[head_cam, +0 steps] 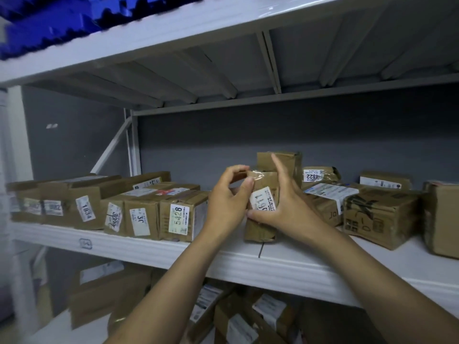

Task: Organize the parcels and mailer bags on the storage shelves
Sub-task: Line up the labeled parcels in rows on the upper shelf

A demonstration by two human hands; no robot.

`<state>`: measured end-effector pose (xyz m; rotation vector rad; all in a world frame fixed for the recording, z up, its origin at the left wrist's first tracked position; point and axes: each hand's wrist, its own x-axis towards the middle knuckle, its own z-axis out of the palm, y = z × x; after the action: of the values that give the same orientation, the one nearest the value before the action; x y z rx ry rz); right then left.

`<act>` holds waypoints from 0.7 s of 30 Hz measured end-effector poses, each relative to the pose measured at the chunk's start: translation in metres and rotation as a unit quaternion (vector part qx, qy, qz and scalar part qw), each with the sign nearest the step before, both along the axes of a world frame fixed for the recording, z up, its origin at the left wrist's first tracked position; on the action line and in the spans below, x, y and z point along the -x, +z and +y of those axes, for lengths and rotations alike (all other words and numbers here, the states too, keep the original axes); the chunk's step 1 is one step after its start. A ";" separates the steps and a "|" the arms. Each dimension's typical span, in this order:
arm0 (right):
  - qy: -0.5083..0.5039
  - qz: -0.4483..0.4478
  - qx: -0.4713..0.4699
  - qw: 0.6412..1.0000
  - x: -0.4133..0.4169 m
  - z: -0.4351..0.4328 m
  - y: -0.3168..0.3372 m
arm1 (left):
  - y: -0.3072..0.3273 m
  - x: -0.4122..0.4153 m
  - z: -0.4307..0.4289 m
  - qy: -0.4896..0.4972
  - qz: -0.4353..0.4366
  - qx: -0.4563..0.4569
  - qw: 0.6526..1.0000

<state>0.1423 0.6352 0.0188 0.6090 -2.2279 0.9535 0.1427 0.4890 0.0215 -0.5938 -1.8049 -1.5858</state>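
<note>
A small brown cardboard parcel (263,184) with a white label stands upright on the white middle shelf (285,259), near its front edge. My left hand (229,197) curls against its left side, thumb on the front face. My right hand (285,202) holds its right side, thumb under the label and fingers pointing up. A row of labelled parcels (154,209) lines the shelf to the left, one marked 5428 (182,217). More parcels lie to the right, among them a box with black print (380,214).
A taller box (285,162) and a parcel marked 4822 (319,175) stand behind the held parcel. The lower shelf holds several loose parcels (236,316). A blue crate (49,23) sits on the top shelf. A grey wall closes the back.
</note>
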 end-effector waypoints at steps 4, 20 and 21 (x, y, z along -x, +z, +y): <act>-0.091 0.011 -0.018 0.996 -0.017 -0.012 0.001 | 0.004 -0.019 -0.020 -0.011 -0.016 0.092 0.996; 0.022 -0.103 0.088 0.991 -0.015 -0.059 0.010 | 0.009 0.005 -0.149 0.195 -0.034 0.529 0.825; 0.029 -0.113 0.100 0.988 -0.015 -0.063 0.010 | 0.009 0.007 -0.151 0.194 -0.026 0.531 0.825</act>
<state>0.1568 0.5727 0.0287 0.4974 -2.2817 1.3138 0.1356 0.3378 0.0300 -0.5750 -2.5663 -0.2063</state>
